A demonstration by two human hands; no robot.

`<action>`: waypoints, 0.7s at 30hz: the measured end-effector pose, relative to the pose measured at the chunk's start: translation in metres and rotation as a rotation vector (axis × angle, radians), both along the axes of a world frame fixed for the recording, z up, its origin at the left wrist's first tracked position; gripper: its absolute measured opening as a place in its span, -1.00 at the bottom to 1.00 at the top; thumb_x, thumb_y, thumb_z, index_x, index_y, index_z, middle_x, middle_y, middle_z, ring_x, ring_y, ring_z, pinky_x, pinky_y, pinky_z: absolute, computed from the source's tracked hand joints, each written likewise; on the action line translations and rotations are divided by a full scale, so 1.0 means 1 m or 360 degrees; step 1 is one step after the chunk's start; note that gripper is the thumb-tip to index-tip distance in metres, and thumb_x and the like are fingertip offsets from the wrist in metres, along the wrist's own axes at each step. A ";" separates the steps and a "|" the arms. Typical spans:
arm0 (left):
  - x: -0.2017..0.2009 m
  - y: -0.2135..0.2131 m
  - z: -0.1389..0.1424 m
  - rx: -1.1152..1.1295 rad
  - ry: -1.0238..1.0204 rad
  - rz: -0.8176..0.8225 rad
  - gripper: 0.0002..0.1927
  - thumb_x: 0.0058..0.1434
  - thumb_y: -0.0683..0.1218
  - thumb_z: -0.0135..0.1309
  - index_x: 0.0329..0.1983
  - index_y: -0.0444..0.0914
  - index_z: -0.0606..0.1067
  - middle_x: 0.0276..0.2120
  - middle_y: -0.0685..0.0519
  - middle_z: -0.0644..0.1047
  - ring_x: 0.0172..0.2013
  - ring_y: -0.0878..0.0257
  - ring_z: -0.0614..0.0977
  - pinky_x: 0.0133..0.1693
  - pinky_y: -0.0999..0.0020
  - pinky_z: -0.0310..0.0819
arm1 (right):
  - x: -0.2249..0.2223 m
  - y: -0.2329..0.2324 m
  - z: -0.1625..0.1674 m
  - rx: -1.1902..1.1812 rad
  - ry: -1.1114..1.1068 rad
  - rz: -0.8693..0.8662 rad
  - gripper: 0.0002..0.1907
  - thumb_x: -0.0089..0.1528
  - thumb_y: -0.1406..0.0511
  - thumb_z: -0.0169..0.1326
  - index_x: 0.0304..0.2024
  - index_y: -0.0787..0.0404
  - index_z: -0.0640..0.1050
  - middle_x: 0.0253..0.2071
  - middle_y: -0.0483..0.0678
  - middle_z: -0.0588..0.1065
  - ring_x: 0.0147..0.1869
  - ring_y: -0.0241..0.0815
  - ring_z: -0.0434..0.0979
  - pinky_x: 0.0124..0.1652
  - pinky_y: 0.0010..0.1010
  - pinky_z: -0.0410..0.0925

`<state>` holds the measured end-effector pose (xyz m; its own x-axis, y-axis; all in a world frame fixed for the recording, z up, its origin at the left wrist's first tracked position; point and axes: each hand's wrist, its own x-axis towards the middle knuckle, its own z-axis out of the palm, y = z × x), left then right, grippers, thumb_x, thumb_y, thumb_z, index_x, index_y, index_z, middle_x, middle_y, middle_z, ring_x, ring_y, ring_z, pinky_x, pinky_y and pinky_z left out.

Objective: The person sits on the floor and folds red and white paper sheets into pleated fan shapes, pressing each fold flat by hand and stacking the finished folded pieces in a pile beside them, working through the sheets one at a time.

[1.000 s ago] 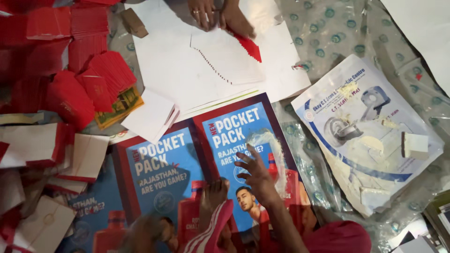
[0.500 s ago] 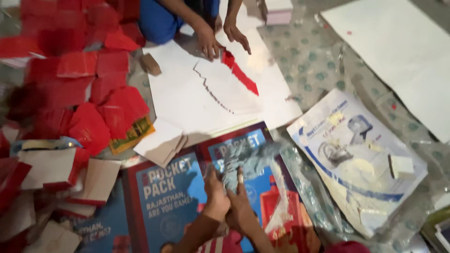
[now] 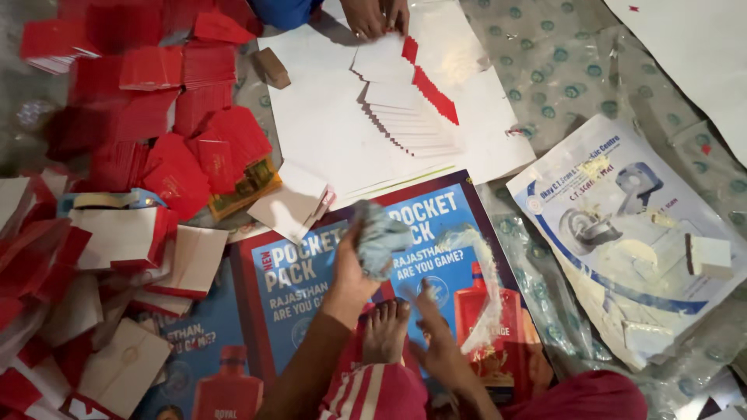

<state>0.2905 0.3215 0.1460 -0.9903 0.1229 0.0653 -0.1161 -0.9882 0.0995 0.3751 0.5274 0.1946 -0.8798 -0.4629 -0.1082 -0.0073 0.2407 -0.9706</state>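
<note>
We see the person's left hand [image 3: 354,268] raised over a blue poster [image 3: 405,272] on the floor, its fingers clenched round a crumpled grey-blue rag [image 3: 381,237]. The rag sits bunched at the top of that fist, above the middle of the poster. The right hand [image 3: 436,342] lies lower on the same poster, fingers spread and released, touching a clear plastic strip [image 3: 486,288] that curls across the print; the hand is blurred, so we cannot tell whether it pinches the strip or only rests on it. A bare foot [image 3: 385,330] lies between the two hands.

Above the poster lies a large white sheet [image 3: 327,132] carrying a fanned row of white and red cards [image 3: 408,113]. At the top edge another person's hands [image 3: 377,15] press on the first cards of that row. A small brown block [image 3: 272,66] lies near the sheet's left edge.

To the right, we see a flat clear plastic bag [image 3: 622,225] holding a printed white paper with blue lines; a small white box [image 3: 708,255] lies on it. To the left, loose red envelopes [image 3: 171,132] are heaped on the floor, touching and overlapping.
</note>
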 end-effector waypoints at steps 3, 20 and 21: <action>0.012 0.027 0.019 -0.0723 -0.1040 -0.0160 -0.68 0.38 0.10 -0.02 -0.04 -0.19 0.56 -0.33 0.14 0.65 -0.38 0.29 0.64 -0.33 0.36 0.52 | -0.014 -0.007 -0.002 0.0587 0.0506 -0.0263 -0.02 -0.03 0.57 0.07 0.45 -0.02 0.24 0.60 0.31 -0.19 0.63 0.39 -0.10 0.32 0.01 0.21; 0.056 0.058 -0.044 -0.3723 -0.0240 0.0396 -0.46 0.40 0.18 -0.04 -0.47 -0.34 0.57 -0.54 -0.28 0.53 -0.50 -0.20 0.61 -0.41 -0.04 0.48 | -0.020 0.005 -0.068 0.0040 -0.0247 -0.0032 -0.33 0.22 0.43 0.07 0.39 0.11 0.26 0.51 0.27 0.13 0.51 0.32 0.21 0.22 -0.10 0.32; 0.057 0.059 -0.051 -0.3742 -0.0235 0.0532 -0.51 0.37 0.16 -0.05 -0.41 -0.33 0.57 -0.53 -0.27 0.54 -0.52 -0.18 0.63 -0.45 -0.04 0.52 | -0.021 0.005 -0.078 0.0280 0.0401 0.0035 -0.33 0.21 0.43 0.05 0.39 0.16 0.25 0.52 0.31 0.08 0.52 0.37 0.15 0.25 -0.04 0.29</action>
